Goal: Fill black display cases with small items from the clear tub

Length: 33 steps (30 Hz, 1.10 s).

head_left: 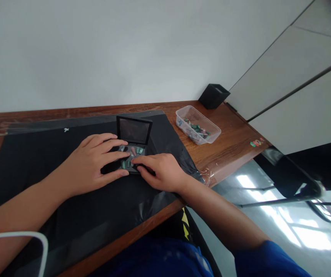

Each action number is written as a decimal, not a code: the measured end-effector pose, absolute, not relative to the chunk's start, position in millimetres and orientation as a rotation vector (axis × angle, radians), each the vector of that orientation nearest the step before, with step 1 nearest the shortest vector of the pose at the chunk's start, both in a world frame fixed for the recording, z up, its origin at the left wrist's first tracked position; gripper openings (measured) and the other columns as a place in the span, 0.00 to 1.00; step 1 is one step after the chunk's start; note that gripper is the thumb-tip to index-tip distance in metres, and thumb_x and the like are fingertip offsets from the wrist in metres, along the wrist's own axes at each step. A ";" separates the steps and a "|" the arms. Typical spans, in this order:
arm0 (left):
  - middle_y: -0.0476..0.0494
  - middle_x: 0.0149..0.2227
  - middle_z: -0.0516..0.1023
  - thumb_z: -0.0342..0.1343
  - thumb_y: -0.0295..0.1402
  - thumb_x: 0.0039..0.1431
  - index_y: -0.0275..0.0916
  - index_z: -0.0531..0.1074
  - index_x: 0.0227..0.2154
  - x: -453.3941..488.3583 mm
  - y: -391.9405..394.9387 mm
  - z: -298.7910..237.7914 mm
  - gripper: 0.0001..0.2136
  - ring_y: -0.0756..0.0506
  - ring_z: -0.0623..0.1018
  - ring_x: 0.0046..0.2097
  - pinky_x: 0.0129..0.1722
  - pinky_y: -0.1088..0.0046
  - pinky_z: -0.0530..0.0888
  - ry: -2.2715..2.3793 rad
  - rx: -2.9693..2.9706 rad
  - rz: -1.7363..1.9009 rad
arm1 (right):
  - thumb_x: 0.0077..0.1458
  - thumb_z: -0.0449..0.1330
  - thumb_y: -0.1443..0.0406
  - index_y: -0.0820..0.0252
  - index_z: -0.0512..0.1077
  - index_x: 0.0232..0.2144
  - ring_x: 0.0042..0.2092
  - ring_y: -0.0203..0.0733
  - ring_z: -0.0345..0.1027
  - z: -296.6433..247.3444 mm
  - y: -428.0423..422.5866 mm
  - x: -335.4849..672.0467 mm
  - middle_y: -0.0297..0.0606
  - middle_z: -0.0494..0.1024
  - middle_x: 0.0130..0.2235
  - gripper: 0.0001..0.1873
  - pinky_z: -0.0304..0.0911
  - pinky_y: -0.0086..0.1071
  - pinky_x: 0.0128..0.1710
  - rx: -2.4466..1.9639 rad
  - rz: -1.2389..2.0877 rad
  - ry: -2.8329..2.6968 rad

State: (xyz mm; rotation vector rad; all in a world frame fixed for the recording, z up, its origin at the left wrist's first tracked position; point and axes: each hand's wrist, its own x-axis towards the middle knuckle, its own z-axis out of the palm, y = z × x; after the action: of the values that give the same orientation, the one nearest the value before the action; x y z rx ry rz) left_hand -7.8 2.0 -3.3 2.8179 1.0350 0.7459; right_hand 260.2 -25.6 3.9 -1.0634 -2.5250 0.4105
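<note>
A small black case [134,130] stands on the dark mat with its lid raised. Small, glossy green and pink pieces [139,150], shaped like false nails, lie in its base. My left hand [93,159] spreads its fingers over the left side of the case, fingertips at the base and the thumb along its front edge. From the right, my right hand [162,171] reaches in, its index fingertip down among the pieces and its thumb close by at the front edge. The remaining right fingers are curled. Whatever lies at the right fingertips is too small to make out.
A clear plastic tub [198,125] with many similar pieces sits to the right. Behind it is a black square holder [214,96] by the wall. A small white scrap [66,130] lies on the black mat [38,154]. Small colourful bits [257,142] lie near the right table edge.
</note>
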 end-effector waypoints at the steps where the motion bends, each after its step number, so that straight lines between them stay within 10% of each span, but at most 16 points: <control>1: 0.41 0.59 0.80 0.58 0.54 0.66 0.49 0.81 0.53 -7.5 1.7 -3.0 0.21 0.28 0.73 0.63 0.61 0.41 0.69 1.033 2.818 0.746 | 0.70 0.54 0.62 0.56 0.75 0.55 0.42 0.39 0.82 3.8 -25.6 260.3 0.36 0.87 0.45 0.16 0.65 0.30 0.38 -1.061 0.410 -2.526; 33: 0.46 0.51 0.86 0.57 0.52 0.67 0.52 0.81 0.55 -12.7 4.3 -6.0 0.20 0.33 0.78 0.53 0.52 0.51 0.71 0.997 2.770 0.754 | 0.70 0.54 0.63 0.55 0.78 0.55 0.39 0.38 0.80 3.8 -25.8 260.4 0.35 0.87 0.42 0.17 0.62 0.30 0.35 -1.050 0.384 -2.530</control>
State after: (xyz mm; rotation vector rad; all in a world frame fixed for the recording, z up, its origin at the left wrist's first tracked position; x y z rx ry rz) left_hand -12.7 4.3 -6.0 2.7705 0.9967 0.7539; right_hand 260.4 -25.8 3.8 -1.0504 -2.5300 0.3844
